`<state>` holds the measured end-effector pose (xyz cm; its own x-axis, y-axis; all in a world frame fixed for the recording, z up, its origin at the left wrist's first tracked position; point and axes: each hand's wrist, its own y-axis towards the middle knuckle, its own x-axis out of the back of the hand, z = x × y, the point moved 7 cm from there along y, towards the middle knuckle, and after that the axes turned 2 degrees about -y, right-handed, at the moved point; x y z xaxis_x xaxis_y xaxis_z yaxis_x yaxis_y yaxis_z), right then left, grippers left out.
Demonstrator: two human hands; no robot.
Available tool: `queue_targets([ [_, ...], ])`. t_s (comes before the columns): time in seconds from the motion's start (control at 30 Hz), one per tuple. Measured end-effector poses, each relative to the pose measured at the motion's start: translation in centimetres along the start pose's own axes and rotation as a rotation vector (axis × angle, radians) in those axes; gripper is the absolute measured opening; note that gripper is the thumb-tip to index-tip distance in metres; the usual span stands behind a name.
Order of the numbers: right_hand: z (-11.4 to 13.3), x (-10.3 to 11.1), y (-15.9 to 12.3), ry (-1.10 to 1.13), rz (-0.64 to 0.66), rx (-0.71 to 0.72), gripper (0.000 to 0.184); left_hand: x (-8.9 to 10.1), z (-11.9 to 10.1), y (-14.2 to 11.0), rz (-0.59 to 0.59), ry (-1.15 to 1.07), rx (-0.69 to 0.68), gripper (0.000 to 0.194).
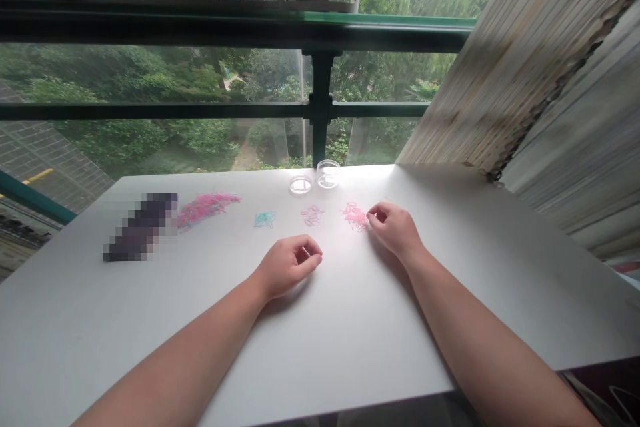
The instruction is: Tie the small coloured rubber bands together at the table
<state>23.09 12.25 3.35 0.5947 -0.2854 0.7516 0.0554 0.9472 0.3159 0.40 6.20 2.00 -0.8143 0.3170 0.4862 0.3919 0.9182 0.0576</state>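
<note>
My left hand (pixel 289 264) rests on the white table (pixel 320 347), fingers curled loosely, nothing visible in it. My right hand (pixel 395 227) lies further right with fingers bent, its fingertips at the edge of a small pile of pink rubber bands (pixel 354 215). Beside that pile lie a pale pink pile (pixel 313 215), a small teal pile (pixel 265 218) and a larger bright pink pile (pixel 206 207). A small clear round container (pixel 328 173) and its lid (pixel 301 184) stand behind the piles.
A dark blurred-out object (pixel 143 226) lies at the left of the table. Behind the table runs a dark railing (pixel 320 107) with glass panels and trees beyond. A slatted wall (pixel 550 80) rises at the right.
</note>
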Motion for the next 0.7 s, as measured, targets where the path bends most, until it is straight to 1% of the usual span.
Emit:
queue_targets([
  [0.23, -0.28, -0.63, 0.13, -0.02, 0.007, 0.004, 0.013, -0.01, -0.05, 0.0, -0.007, -0.008, -0.007, 0.015],
  [0.47, -0.41, -0.52, 0.13, -0.019, 0.014, -0.013, 0.013, 0.0, -0.11, -0.01, -0.004, -0.004, -0.015, 0.015],
  [0.7, -0.54, -0.71, 0.11, 0.037, 0.027, -0.026, 0.018, -0.02, -0.12, -0.03, 0.001, -0.002, -0.016, 0.014],
])
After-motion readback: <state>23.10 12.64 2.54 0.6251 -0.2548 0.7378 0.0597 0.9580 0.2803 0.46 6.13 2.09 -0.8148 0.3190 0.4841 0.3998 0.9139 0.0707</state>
